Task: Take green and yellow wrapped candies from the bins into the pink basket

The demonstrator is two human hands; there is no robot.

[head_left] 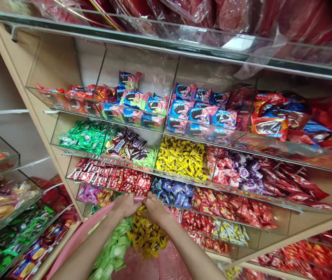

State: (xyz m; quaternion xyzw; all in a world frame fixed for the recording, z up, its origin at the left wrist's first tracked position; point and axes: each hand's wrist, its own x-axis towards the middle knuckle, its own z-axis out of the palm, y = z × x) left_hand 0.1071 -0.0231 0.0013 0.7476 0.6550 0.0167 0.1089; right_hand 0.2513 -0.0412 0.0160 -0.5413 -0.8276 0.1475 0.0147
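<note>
My left hand (126, 206) is closed over the far rim of a large pink basket (63, 251). Close beside it, my right hand (155, 209) also has its fingers wrapped round that rim. Inside the basket, green-wrapped candies (115, 249) lie on the left and yellow-wrapped candies (148, 235) sit below my hands. The pink bottom shows through between and beside the candies. My forearms cover parts of the basket's sides.
Ahead, stepped clear shelves hold yellow candies (181, 157), green candies (84, 136), Snickers bars (126, 144) and blue-packed cookies (180, 107). A glass shelf (166, 33) with red bags spans the top. More shelves (5, 171) stand left, and red packets (306, 254) lie low right.
</note>
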